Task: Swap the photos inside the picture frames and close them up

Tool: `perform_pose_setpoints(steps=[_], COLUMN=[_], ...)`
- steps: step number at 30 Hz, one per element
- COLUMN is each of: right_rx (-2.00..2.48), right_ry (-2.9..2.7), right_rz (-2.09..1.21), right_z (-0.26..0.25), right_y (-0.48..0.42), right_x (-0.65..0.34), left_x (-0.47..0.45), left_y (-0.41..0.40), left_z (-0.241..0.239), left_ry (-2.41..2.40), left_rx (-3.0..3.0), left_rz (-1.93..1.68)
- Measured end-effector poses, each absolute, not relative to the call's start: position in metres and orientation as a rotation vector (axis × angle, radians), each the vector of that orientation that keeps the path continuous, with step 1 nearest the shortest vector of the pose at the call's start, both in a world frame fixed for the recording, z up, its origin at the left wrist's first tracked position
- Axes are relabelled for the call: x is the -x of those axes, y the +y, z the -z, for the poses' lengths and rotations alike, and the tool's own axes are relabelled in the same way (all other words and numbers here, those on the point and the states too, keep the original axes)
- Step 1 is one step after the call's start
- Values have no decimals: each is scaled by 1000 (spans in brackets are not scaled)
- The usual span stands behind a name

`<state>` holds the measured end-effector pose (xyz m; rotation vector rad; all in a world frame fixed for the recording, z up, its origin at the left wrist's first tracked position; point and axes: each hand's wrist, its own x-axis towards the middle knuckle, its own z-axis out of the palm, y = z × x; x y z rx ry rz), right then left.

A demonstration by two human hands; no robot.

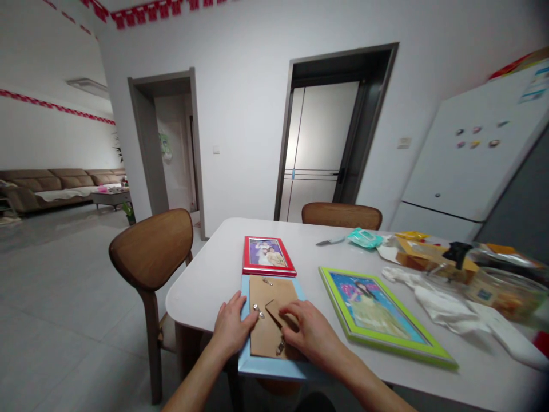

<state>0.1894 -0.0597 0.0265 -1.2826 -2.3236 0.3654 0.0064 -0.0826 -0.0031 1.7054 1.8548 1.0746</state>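
Observation:
A light blue picture frame point(254, 366) lies face down near the table's front edge, its brown backing board point(262, 335) showing. Small metal clips point(258, 311) sit on the board. My left hand point(231, 326) grips the frame's left side, with the thumb over onto the board and the fingers along the outer edge. On the board's right half, my right hand point(311, 332) curls its fingers and thumb at the cardboard stand flap point(273, 313), partly covering it. Just behind the blue frame lies a red picture frame point(269, 272), photo side up.
A green picture frame point(355, 335) lies face up to the right. Farther back are a knife point(330, 242) and a teal wipes pack point(364, 238). White tissue point(446, 306) and a clear container point(506, 294) stand at the right. Wooden chairs point(154, 246) flank the table point(206, 274).

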Motion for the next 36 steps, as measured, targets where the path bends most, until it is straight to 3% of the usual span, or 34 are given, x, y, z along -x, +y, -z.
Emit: perform_pose_setpoints(steps=[10, 20, 28, 31, 36], right_rx=[1099, 1625, 1684, 1692, 1394], right_ry=[-2176, -2165, -2160, -1995, -1354], right_rz=[-430, -301, -252, -429, -1368], right_z=[-69, -7, -5, -9, -20], right_y=[-66, -35, -27, -26, -37], right_x=[-173, -227, -224, -228, -229], left_x=[15, 118, 119, 102, 24], left_y=[-87, -97, -96, -100, -108], left_z=[-15, 15, 7, 0, -18], left_ry=[1562, 1809, 2255, 2299, 1995], left_rx=[-1246, -1156, -1368, -1477, -1708], left_rz=[-1408, -1330, -1166, -1154, -1240])
